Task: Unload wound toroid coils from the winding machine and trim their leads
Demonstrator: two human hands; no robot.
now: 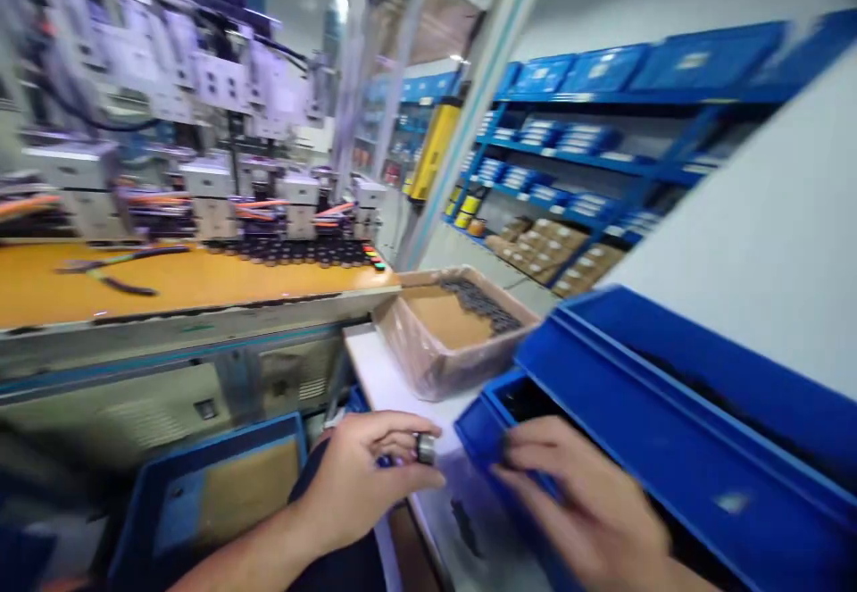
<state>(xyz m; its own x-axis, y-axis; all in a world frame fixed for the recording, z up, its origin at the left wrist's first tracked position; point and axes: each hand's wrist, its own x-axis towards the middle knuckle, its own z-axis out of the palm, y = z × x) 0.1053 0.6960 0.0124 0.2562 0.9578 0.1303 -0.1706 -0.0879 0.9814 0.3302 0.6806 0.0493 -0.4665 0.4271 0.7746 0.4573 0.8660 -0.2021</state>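
Note:
My left hand point(354, 485) is closed, with a short cylindrical part point(425, 448), silvery with a dark band, pinched between thumb and fingers. Something blue, too small to name, shows under its curled fingers. My right hand point(589, 494) is smeared by motion and pinches a small black part point(506, 451) at its fingertips. That hand is in front of a small blue bin point(483, 427) with a dark inside. Between the hands lies a white worktop point(442, 467), with a dark flat piece point(465, 528) on it. The two held parts are apart.
A plastic-lined carton point(428, 364) with dark parts stands behind the hands. Large blue bins point(643, 413) crowd the right. To the left is a machine with an orange table point(40, 284) bearing pliers point(127, 262) and rows of black parts point(301, 251). A blue crate point(144, 485) sits below.

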